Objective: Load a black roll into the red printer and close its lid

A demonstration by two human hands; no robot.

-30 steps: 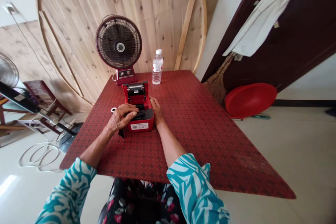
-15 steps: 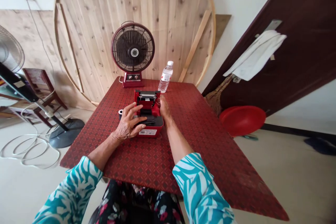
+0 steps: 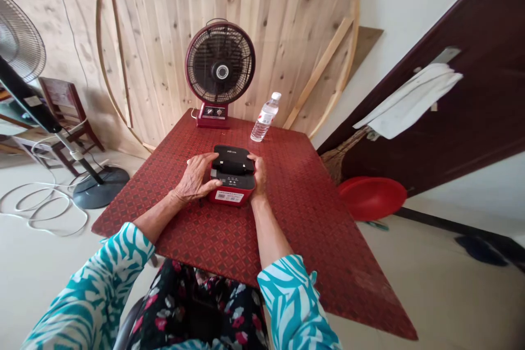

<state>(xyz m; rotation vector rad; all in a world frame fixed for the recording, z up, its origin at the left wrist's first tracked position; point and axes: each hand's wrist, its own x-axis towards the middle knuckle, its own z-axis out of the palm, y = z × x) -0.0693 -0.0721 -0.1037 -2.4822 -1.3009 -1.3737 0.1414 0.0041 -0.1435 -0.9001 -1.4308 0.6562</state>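
A small red and black receipt printer (image 3: 233, 178) stands on the table in front of me, its white label facing my side. Its black lid (image 3: 232, 154) lies lowered over the top, with a dark slot across the middle. My left hand (image 3: 194, 179) grips the printer's left side, fingers at the lid's edge and thumb at the front corner. Closed around the right side is my right hand (image 3: 258, 178), its thumb by the lid's rear right corner. The printer's side walls are mostly hidden by the hands.
The table (image 3: 311, 219) has a red patterned cover. At its back stand a dark red fan (image 3: 221, 71) and a clear water bottle (image 3: 264, 118). A floor fan (image 3: 61, 136) and loose cable are left; a red basin (image 3: 371, 199) is on the right.
The printer's lid was raised, showing the inside; now it is down. My left hand has moved from the printer's top to its left side. The camera view has shifted.
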